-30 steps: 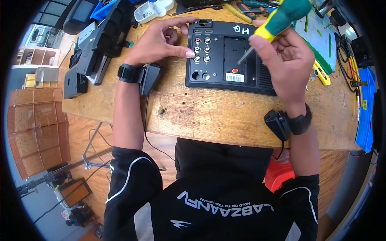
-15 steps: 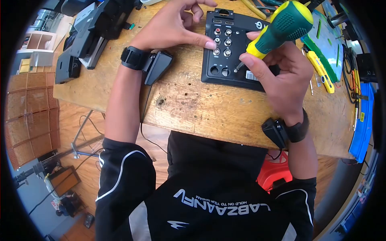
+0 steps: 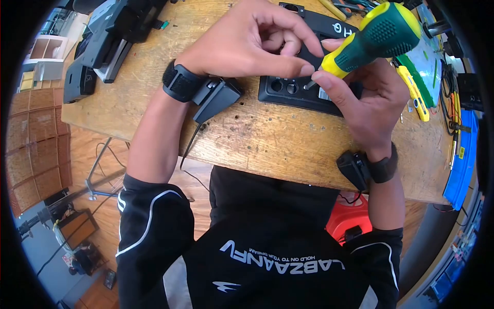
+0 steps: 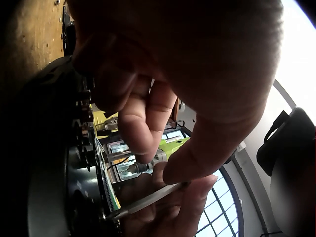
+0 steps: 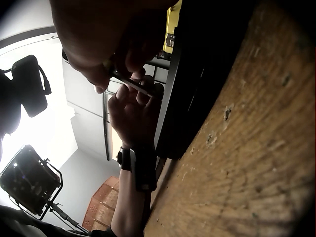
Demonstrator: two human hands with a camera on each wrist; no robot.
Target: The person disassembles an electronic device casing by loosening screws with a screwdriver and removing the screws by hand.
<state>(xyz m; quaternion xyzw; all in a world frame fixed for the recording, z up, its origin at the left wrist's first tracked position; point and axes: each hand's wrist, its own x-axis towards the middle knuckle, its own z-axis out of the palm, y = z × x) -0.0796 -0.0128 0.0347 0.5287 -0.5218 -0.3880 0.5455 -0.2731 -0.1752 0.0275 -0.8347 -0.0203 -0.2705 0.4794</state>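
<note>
A black device (image 3: 316,20) with round metal connectors and white lettering lies back-up on the bench. My right hand (image 3: 378,103) grips a green and yellow screwdriver (image 3: 386,38), its handle slanting up to the right. The metal shaft (image 4: 145,203) runs down to a screw near two round holes at the device's front edge. Over the connectors, my left hand (image 3: 247,49) reaches across with its thumb and index fingertips apart, close beside the lower end of the screwdriver. The left hand covers most of the connectors in the head view.
Several dark devices (image 3: 110,38) stand at the bench's left. To the right are a yellow utility knife (image 3: 414,92), a green-edged mat (image 3: 429,67) and a blue tray (image 3: 460,159). A red stool (image 3: 350,219) is below the wooden bench (image 3: 267,139).
The right hand has brought the screwdriver tip from the device's recessed panel left and down to a screw near the front edge. The left hand has left the device's side and moved right, toward the screwdriver.
</note>
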